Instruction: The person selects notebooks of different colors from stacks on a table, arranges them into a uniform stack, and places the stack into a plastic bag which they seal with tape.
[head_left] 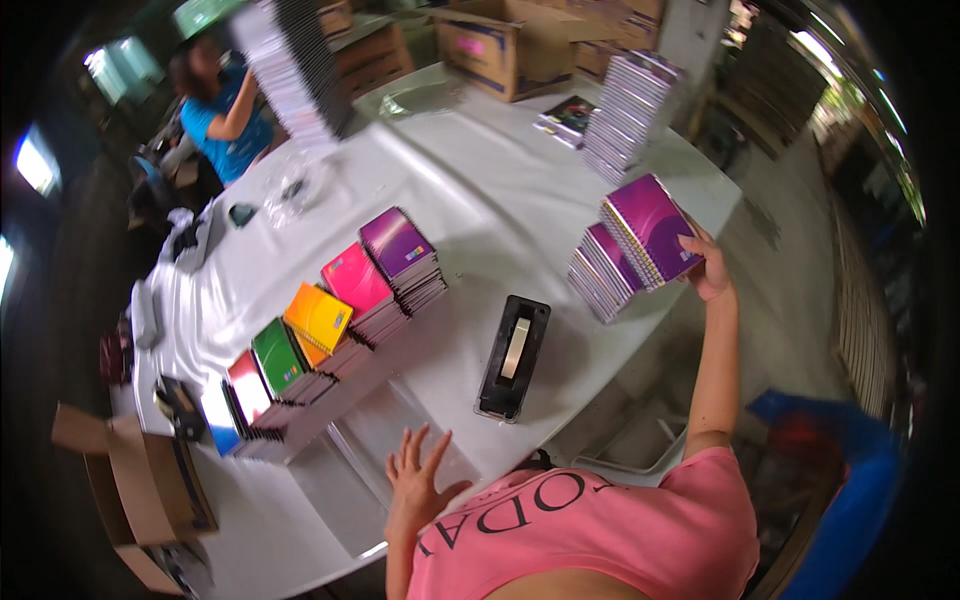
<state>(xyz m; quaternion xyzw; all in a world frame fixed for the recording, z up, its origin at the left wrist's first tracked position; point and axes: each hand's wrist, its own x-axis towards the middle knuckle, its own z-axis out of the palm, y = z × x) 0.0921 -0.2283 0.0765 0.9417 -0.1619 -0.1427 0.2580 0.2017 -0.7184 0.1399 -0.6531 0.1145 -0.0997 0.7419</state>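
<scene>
My right hand (708, 268) grips the near right edge of a purple spiral notebook (655, 228), holding it tilted over a stack of purple notebooks (607, 270) at the table's right side. With fingers spread, my left hand (420, 480) hovers by the table's near edge and holds nothing. Between the hands lies a black tape dispenser (512, 358) with a pale roll in it. Left of it runs a slanting row of notebook stacks: purple (398, 242), pink (357, 280), yellow (318, 316), green (278, 355), red (250, 385) and blue (220, 418).
A tall notebook stack (630, 115) stands at the back right, near an open cardboard box (505, 50). Another tall stack (290, 75) rises at the back left beside a person in blue (222, 120). Crumpled clear plastic (293, 190) and a cardboard box (150, 480) are on the left.
</scene>
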